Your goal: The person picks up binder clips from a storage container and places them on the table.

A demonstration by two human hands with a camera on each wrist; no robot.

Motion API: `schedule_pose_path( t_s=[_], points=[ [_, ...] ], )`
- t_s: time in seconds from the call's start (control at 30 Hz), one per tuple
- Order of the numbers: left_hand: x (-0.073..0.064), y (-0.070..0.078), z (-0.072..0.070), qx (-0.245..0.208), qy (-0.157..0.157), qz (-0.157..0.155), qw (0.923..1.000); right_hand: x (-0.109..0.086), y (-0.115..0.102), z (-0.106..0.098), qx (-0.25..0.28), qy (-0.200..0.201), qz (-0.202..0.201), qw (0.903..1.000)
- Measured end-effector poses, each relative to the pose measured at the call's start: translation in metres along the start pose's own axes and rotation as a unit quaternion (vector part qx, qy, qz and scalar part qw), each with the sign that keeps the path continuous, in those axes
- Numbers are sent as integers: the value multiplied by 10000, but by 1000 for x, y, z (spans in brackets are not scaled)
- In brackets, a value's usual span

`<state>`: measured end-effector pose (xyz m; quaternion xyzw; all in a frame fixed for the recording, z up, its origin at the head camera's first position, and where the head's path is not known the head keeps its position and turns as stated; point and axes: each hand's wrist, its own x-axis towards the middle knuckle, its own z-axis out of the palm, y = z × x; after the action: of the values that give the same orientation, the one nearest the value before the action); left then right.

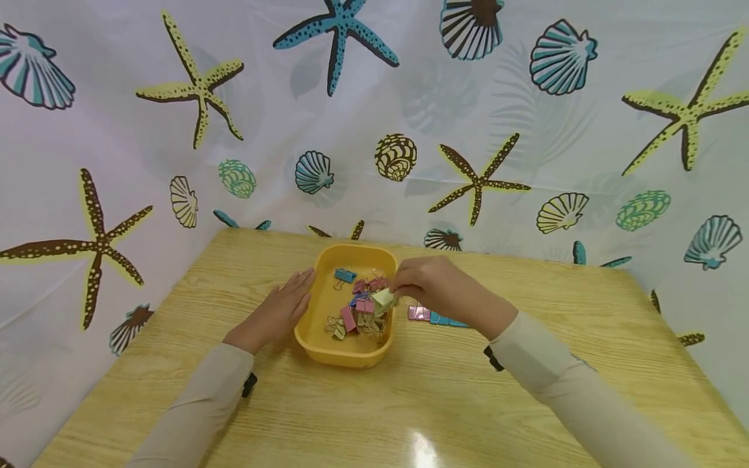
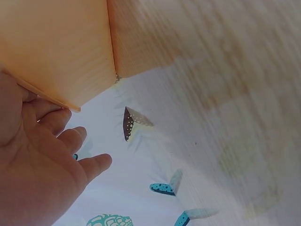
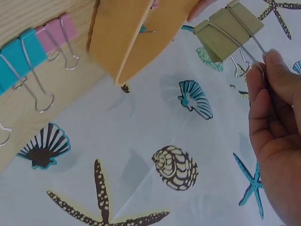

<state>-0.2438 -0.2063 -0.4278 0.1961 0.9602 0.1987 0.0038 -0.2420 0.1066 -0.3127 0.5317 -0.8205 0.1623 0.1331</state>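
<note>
A yellow plastic bin holds a heap of binder clips in pink, blue and yellow. My right hand pinches a pale yellow binder clip by its wire handle, over the bin's right side. In the right wrist view the thumb and forefinger meet on the wire, with the clip's body pointing away from them. On the bin's left side, my left hand rests with extended fingers against the rim. The left wrist view shows its fingertips along the rim's edge.
To the right of the bin, a pink binder clip and blue binder clips lie in a row on the wooden table, partly behind my right forearm. A white cloth printed with shells and starfish hangs at the back.
</note>
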Motion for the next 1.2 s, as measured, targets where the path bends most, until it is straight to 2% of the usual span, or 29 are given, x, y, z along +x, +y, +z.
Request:
schedule_pose_path(
  t_s=[0.13, 0.33, 0.73, 0.97, 1.2],
  points=[
    [-1, 0, -1, 57, -40, -6, 10000, -23, 11, -11, -174, 260, 230, 9992],
    [0, -1, 0, 38, -77, -73, 9999, -56, 26, -16, -274, 466, 624, 9966],
    [0, -1, 1, -127, -18, -59, 9999, -124, 49, -27, -707, 275, 1593, 9843],
    [-1, -2, 1, -94, -58, -74, 9999, -163, 64, -35, -862, 237, 2325, 9685],
    [-1, -1, 0, -51, -112, -105, 9999, -191, 79, -33, -545, -30, 3011, 9520]
  ],
)
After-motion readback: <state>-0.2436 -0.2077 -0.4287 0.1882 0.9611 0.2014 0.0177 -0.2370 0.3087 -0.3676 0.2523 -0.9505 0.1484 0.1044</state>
